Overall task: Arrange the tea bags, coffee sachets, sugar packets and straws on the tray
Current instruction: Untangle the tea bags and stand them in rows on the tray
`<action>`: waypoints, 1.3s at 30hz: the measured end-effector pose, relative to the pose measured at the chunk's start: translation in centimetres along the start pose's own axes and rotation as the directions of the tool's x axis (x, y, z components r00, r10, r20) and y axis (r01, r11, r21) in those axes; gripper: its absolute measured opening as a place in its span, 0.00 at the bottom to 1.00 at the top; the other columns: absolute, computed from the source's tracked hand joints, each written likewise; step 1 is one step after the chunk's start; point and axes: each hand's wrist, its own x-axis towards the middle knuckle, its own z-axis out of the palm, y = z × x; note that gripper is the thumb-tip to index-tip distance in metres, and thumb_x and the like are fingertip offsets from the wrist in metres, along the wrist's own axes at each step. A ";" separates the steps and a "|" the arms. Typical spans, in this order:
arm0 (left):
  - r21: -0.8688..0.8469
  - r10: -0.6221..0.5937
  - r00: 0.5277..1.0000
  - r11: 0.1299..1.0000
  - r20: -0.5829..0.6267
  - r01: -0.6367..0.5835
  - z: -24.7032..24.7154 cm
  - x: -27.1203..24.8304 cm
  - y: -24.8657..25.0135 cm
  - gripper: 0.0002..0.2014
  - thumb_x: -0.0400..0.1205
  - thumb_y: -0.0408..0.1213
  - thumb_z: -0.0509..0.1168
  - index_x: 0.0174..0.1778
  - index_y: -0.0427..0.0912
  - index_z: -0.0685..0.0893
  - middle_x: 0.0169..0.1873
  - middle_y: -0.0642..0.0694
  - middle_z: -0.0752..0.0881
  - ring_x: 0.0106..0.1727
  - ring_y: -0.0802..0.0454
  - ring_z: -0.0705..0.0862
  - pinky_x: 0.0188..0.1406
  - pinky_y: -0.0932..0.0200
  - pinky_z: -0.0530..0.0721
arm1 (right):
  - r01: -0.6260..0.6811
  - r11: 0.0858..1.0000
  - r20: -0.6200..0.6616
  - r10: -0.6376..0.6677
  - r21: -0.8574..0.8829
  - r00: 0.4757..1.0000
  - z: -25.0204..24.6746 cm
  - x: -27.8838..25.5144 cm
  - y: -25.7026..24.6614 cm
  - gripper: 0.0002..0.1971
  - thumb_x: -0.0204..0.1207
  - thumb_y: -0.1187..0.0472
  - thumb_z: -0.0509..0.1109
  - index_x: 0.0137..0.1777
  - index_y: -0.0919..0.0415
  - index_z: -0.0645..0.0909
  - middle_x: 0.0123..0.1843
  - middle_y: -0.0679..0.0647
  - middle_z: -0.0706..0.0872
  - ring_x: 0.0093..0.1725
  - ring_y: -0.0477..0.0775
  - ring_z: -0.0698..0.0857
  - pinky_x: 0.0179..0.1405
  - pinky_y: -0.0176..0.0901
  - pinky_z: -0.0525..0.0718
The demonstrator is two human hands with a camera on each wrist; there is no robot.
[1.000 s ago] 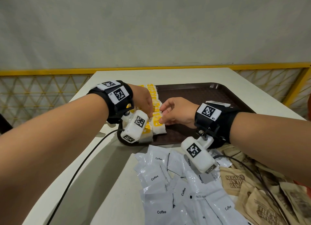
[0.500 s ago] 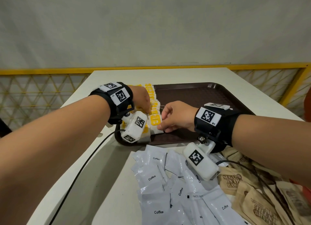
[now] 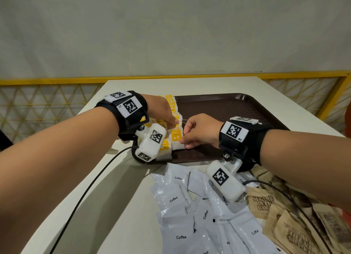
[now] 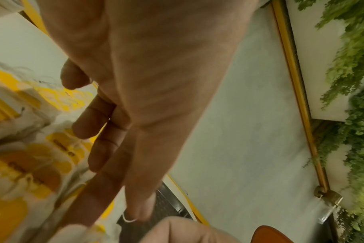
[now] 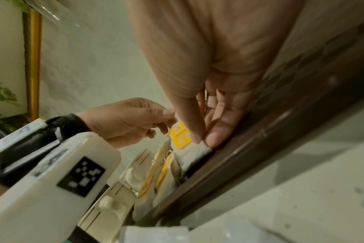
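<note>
Head view, tea bags [image 3: 175, 135] row running lengthwise along tray [image 3: 228, 109]

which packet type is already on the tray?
The yellow-tagged tea bags, in a row along the left side of the brown tray. The white coffee sachets and brown sugar packets lie on the table, off it.

A tea bag [image 3: 177, 139] at the near end of the row on the brown tray [image 3: 224, 109] is pinched by the right hand [image 3: 201, 132], while the left hand [image 3: 163, 111] is laid on the row.
</note>
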 end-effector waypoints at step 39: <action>-0.663 -0.202 0.936 0.748 -0.287 -0.042 3.6 -3.9 -0.7 0.25 0.88 0.47 0.53 0.81 0.42 0.65 0.80 0.45 0.65 0.80 0.47 0.65 0.79 0.48 0.63 | -0.043 0.978 -0.226 -0.004 -0.206 0.974 0.4 4.6 -1.5 0.17 0.73 0.69 0.69 0.62 0.64 0.83 0.61 0.64 0.86 0.62 0.64 0.84 0.62 0.56 0.84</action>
